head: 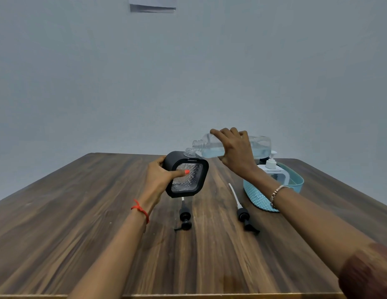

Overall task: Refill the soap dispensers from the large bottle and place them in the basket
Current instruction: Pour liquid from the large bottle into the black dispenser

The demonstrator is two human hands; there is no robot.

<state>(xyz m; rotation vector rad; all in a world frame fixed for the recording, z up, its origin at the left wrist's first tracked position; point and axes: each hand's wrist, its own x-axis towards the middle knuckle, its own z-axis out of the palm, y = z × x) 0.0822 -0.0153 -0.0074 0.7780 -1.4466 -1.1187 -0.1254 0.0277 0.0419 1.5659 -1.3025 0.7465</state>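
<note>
My left hand [161,176] grips a black soap dispenser [188,180] with a clear textured front, lifted off the table and tilted, its open clear neck up at the top. My right hand [235,152] holds the large clear bottle [259,145] almost on its side, its open mouth touching the dispenser's neck; clear liquid lies in the bottle. A light blue woven basket [259,198] stands at the right, with a white dispenser [274,171] in it and a dark one partly hidden behind the bottle.
Two black pump heads with white tubes lie on the wooden table [102,234]: one pump [185,219] below the black dispenser, the other pump [244,214] just left of the basket. A pale wall rises behind the table's far edge.
</note>
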